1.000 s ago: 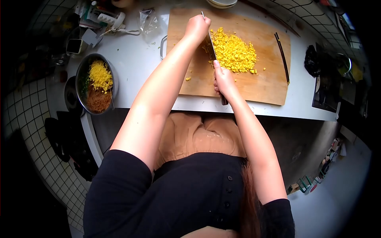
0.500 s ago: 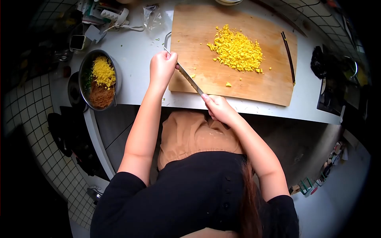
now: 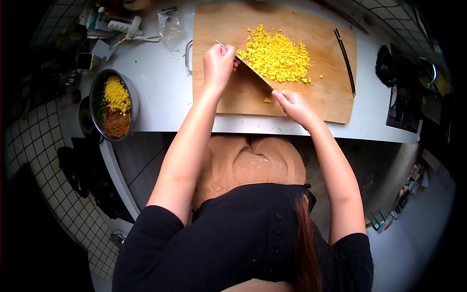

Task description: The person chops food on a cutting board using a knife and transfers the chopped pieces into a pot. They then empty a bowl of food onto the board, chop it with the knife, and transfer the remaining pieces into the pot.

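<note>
A kitchen knife (image 3: pixel 256 75), seen nearly edge-on, spans the gap between my two hands over the cutting board (image 3: pixel 204 29). My right hand (image 3: pixel 293 105) is closed round its handle end. Near the other end, my left hand (image 3: pixel 220 65) pinches the blade, whose tip pokes out past the fingers. Just beyond the blade lies a heap of chopped yellow egg (image 3: pixel 277 53), and the knife is at its near-left edge. One loose egg piece (image 3: pixel 267 100) rests on the board on the near side of the knife.
Black chopsticks (image 3: pixel 345 62) lie along the board's right side. Left on the white counter stands a metal bowl (image 3: pixel 134 100) holding yellow bits, brown shreds and something green. A clear plastic bag (image 3: pixel 169 24) and a watch-like device (image 3: pixel 85 61) are at the back left.
Both hands have carried the knife right and forward across the board, from its near-left corner to the edge of the egg heap. My grip looks the same. The whole view has shifted slightly.
</note>
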Available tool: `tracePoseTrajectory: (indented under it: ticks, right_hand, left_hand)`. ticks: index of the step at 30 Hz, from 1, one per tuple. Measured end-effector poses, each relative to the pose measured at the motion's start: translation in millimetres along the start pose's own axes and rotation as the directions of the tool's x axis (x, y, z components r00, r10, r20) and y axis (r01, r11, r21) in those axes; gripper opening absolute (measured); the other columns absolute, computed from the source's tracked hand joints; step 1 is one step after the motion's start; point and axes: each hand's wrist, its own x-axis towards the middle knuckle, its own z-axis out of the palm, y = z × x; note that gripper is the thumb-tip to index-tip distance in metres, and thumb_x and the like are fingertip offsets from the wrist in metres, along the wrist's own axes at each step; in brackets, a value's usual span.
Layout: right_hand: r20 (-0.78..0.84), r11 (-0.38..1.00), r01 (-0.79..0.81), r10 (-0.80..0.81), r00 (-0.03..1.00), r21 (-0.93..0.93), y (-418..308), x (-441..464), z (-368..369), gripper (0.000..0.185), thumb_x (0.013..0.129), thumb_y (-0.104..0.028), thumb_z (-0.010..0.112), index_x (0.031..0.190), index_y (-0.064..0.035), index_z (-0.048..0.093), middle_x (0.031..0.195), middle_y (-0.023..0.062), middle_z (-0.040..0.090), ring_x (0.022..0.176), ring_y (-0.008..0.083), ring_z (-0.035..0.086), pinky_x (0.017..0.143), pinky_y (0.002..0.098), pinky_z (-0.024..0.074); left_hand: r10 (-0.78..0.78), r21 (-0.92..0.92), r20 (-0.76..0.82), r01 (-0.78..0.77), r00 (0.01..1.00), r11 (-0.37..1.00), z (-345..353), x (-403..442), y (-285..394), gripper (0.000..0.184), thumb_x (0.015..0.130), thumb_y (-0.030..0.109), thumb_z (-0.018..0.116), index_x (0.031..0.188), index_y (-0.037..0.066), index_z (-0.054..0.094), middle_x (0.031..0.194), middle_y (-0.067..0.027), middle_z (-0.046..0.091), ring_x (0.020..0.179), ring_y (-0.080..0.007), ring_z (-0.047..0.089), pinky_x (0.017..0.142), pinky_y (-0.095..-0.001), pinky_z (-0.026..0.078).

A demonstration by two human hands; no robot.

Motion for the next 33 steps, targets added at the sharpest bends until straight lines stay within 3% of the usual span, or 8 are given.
tracePoseTrajectory:
  ticks: [6, 10, 18, 19, 22, 27, 30, 33]
  right_hand:
    - [0.078, 1.000, 0.024, -0.023, 0.997, -0.008, 0.4, -29.4, -17.0, 0.046, 0.096, -0.045, 0.045, 0.069, -0.0077, 0.045, 0.054, -0.0037, 0.040, 0.049, 0.0074, 0.039, 0.047, 0.0256, 0.0356]
    - [0.230, 1.000, -0.019, 0.017, 0.973, 0.006, 1.5, -51.1, -10.8, 0.054, 0.095, -0.047, 0.045, 0.073, 0.0023, 0.052, 0.063, 0.0143, 0.052, 0.060, 0.0225, 0.046, 0.063, 0.0361, 0.0430]
    - [0.269, 0.999, -0.005, 0.018, 0.963, -0.050, 26.0, -42.5, -23.5, 0.053, 0.094, -0.046, 0.047, 0.079, 0.0038, 0.057, 0.066, 0.0180, 0.056, 0.062, 0.0267, 0.051, 0.063, 0.0386, 0.0434]
    - [0.231, 0.996, 0.062, -0.047, 0.972, -0.062, 38.9, -37.5, -24.0, 0.048, 0.096, -0.044, 0.046, 0.073, -0.0017, 0.050, 0.056, 0.0034, 0.046, 0.053, 0.0142, 0.043, 0.053, 0.0323, 0.0409]
    - [0.245, 0.978, -0.089, 0.134, 0.960, -0.186, 30.4, -26.1, -49.0, 0.054, 0.093, -0.049, 0.048, 0.078, 0.0022, 0.058, 0.065, 0.0165, 0.056, 0.060, 0.0258, 0.050, 0.061, 0.0384, 0.0424]
    - [0.178, 0.909, 0.106, -0.036, 0.983, -0.404, 12.6, -7.4, -87.8, 0.049, 0.087, -0.045, 0.060, 0.071, 0.0014, 0.054, 0.061, 0.0165, 0.054, 0.055, 0.0257, 0.049, 0.056, 0.0385, 0.0419]
    - [0.211, 0.890, 0.132, -0.041, 0.977, -0.436, 1.1, -6.0, -98.0, 0.045, 0.086, -0.042, 0.060, 0.074, 0.0013, 0.057, 0.066, 0.0198, 0.059, 0.060, 0.0317, 0.056, 0.060, 0.0406, 0.0448]
    - [0.150, 0.868, 0.146, -0.084, 0.985, -0.475, -3.4, -9.5, -97.6, 0.041, 0.086, -0.036, 0.061, 0.072, 0.0015, 0.054, 0.062, 0.0183, 0.055, 0.056, 0.0328, 0.052, 0.057, 0.0419, 0.0429]
  left_hand:
    - [-0.002, -0.052, 0.007, 0.002, 1.000, 0.999, 5.3, -27.7, 24.6, 0.031, 0.090, 0.016, 0.054, 0.063, 0.007, 0.043, 0.058, -0.0043, 0.056, 0.052, -0.0097, 0.057, 0.047, -0.0234, 0.046]
    - [-0.131, -0.088, -0.015, 0.129, 0.991, 0.988, -5.9, -64.3, 6.5, 0.035, 0.091, 0.015, 0.054, 0.061, 0.009, 0.038, 0.056, -0.0018, 0.052, 0.054, -0.0102, 0.059, 0.046, -0.0230, 0.046]
    - [-0.203, -0.132, -0.020, 0.199, 0.979, 0.971, 9.4, -78.5, -27.6, 0.032, 0.093, 0.017, 0.054, 0.064, 0.007, 0.043, 0.061, -0.0062, 0.059, 0.055, -0.0106, 0.059, 0.049, -0.0235, 0.048]
    - [-0.195, -0.134, -0.016, 0.191, 0.981, 0.972, 13.1, -74.2, -26.5, 0.032, 0.093, 0.017, 0.053, 0.065, 0.007, 0.043, 0.061, -0.0061, 0.059, 0.055, -0.0106, 0.059, 0.049, -0.0235, 0.048]
    - [-0.172, -0.155, -0.003, 0.170, 0.985, 0.973, 27.1, -59.4, -15.6, 0.032, 0.094, 0.018, 0.053, 0.065, 0.007, 0.044, 0.062, -0.0058, 0.059, 0.055, -0.0106, 0.059, 0.051, -0.0236, 0.049]
    - [-0.100, -0.019, 0.079, 0.102, 0.992, 0.995, 36.4, -32.1, -13.4, 0.029, 0.092, 0.021, 0.056, 0.071, 0.005, 0.045, 0.071, -0.0072, 0.061, 0.061, -0.0145, 0.054, 0.057, -0.0306, 0.046]
    - [0.499, 0.601, 0.028, -0.413, 0.866, 0.684, 22.0, -37.6, -10.1, 0.021, 0.089, 0.018, 0.057, 0.076, 0.005, 0.046, 0.091, -0.0115, 0.061, 0.079, -0.0234, 0.053, 0.070, -0.0368, 0.043]
    - [0.644, 0.683, 0.232, -0.593, 0.729, 0.426, 13.3, -49.7, -1.2, 0.018, 0.084, 0.016, 0.056, 0.097, 0.005, 0.053, 0.110, -0.0124, 0.054, 0.107, -0.0278, 0.047, 0.094, -0.0403, 0.034]
